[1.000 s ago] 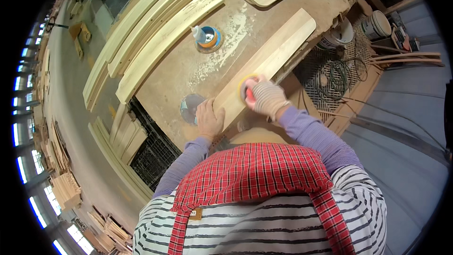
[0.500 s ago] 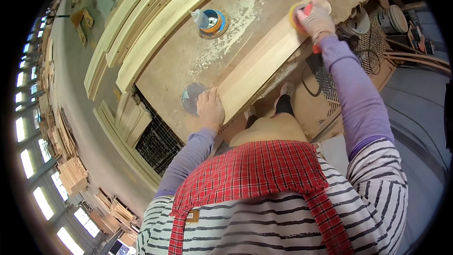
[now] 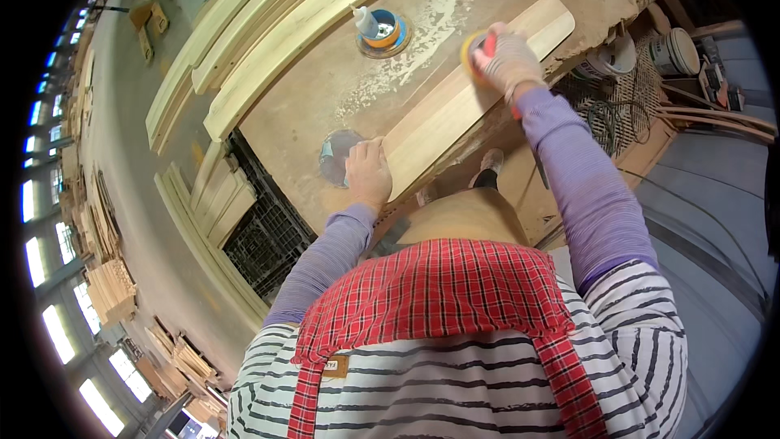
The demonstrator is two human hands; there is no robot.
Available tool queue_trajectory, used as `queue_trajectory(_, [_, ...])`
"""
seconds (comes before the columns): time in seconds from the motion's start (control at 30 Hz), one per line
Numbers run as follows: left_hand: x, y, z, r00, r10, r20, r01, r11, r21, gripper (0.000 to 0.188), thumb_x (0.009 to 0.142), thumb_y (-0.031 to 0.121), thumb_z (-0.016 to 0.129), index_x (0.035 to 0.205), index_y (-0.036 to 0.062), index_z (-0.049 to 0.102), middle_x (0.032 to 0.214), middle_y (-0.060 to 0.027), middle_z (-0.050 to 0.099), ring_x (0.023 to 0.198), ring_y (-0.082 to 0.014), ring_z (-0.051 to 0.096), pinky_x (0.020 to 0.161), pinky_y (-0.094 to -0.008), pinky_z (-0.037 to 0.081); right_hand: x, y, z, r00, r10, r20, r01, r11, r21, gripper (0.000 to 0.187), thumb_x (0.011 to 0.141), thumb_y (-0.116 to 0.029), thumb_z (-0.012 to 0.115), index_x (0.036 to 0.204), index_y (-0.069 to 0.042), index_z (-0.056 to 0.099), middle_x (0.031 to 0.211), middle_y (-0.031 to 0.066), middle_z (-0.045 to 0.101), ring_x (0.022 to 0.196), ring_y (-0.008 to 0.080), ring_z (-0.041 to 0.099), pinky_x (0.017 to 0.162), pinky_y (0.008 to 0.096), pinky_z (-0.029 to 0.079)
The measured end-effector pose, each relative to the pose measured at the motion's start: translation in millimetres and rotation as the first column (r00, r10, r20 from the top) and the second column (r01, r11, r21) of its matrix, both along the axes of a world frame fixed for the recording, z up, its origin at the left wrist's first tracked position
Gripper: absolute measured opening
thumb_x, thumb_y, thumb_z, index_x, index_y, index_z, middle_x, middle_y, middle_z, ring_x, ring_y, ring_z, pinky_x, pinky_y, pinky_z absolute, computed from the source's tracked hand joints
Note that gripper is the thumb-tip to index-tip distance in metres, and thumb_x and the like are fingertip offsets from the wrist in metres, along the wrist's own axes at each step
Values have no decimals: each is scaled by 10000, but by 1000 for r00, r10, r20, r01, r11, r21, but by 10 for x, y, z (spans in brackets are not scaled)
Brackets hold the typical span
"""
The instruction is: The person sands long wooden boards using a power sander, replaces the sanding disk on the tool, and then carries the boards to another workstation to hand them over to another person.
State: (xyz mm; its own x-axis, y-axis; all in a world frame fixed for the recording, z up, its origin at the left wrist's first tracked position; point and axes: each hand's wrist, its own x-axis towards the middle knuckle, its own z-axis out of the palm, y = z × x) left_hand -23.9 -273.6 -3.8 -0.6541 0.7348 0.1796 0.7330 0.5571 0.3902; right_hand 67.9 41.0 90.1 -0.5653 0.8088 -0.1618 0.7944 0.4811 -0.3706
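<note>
You're in a white shirt (image 3: 455,398) with uneven black stripes, over fine-ribbed purple sleeves (image 3: 589,167) down to the wrists. Red plaid apron (image 3: 431,293), matching straps (image 3: 305,402), small brown label (image 3: 335,367) by the left one. Right hand (image 3: 505,55): pale glove (image 3: 521,73), detail blurred.

The wide, head-worn fisheye view looks steeply down from close above the red plaid apron (image 3: 431,289) toward the counter (image 3: 292,130).

The wooden board (image 3: 443,118) looks smooth and matt, the benchtop (image 3: 292,134) patchy, the apron (image 3: 439,289) matt woven cloth
</note>
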Motion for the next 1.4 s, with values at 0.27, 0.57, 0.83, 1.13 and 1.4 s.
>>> queue_trajectory(0.27, [-24, -2, -58, 999, 16, -40, -15, 999, 28, 207, 925, 129, 585, 1120, 120, 653, 1018, -71, 646, 1010, -290, 590, 835, -428, 455, -160, -1190, -27, 901, 433, -24, -433, 894, -118, 324, 903, -352, 642, 1149, -149, 589, 1228, 225, 544, 1007, 399, 660, 892, 498, 545])
queue_trajectory(0.57, [-42, -73, -34, 1000, 25, -9, -25, 1000, 17, 213, 897, 129, 610, 1104, 135, 661, 1004, -44, 641, 985, -258, 595, 807, -400, 448, 212, 592, -251, 1000, -15, 6, 14, 1000, 18, 529, 831, -490, 625, 1209, -120, 612, 1205, 271, 622, 1090, 438, 632, 940, 471, 518])
queue_trajectory(0.83, [-21, -17, -4, 1000, 4, -14, -4, 1000, 9, 240, 886, 118, 618, 1122, 138, 655, 1022, -45, 637, 1002, -263, 588, 822, -406, 444, 325, 862, -426, 991, -127, -41, 131, 982, 135, 596, 812, -502, 653, 1252, -106, 591, 1094, 263, 672, 1084, 429, 642, 959, 476, 514])
queue_trajectory(1.13, [-42, 34, -62, 1000, 7, -28, -7, 1000, 21, 225, 926, 124, 570, 1140, 117, 638, 1030, -76, 628, 1015, -295, 581, 841, -426, 444, 279, -1603, -160, 831, 550, -85, -557, 824, -103, 295, 839, -285, 678, 1098, -168, 601, 1187, 187, 601, 1092, 403, 615, 911, 479, 532])
queue_trajectory(1.4, [-11, -23, 30, 999, 21, -37, -24, 998, -63, 254, 918, 125, 575, 1162, 96, 643, 1121, -94, 640, 1058, -296, 580, 876, -427, 445, 427, 415, -18, 976, 202, 77, -200, 979, -35, 529, 868, -422, 594, 1277, -87, 571, 1202, 298, 613, 1103, 429, 631, 930, 479, 536])
